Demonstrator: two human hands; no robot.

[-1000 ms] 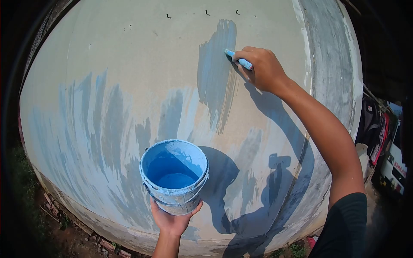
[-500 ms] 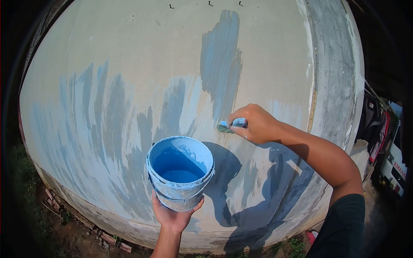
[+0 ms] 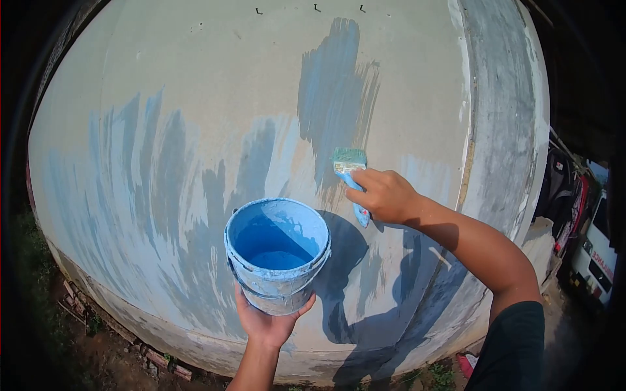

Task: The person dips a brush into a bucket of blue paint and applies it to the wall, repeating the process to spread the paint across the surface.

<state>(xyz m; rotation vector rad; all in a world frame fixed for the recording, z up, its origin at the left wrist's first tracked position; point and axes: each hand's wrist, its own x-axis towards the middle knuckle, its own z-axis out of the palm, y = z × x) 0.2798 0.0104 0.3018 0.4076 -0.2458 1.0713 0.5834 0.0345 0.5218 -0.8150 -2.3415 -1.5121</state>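
Note:
My left hand (image 3: 270, 324) grips a paint bucket (image 3: 277, 287) from below, fingers around its base. The bucket is smeared with blue, and blue paint (image 3: 279, 260) lies low inside it. In my right hand (image 3: 386, 195) is a paintbrush (image 3: 352, 171) with a blue handle, its bristles pointing up against the wall (image 3: 215, 58). Fresh grey-blue strokes (image 3: 331, 85) run up the wall above the bristles. Older streaks of light and darker blue cover the wall's lower left part.
Several hooks (image 3: 317, 8) stick out near the wall's top. A grey pillar strip (image 3: 505, 98) borders the wall on the right. Broken bricks (image 3: 160, 360) and soil lie along its foot. A white vehicle (image 3: 596, 260) stands at far right, near hanging dark cloth (image 3: 559, 176).
The brush has turned from bristles low and left to bristles up, and its head is higher. New streaks show at the right of the upper painted patch. The bucket has shifted slightly up.

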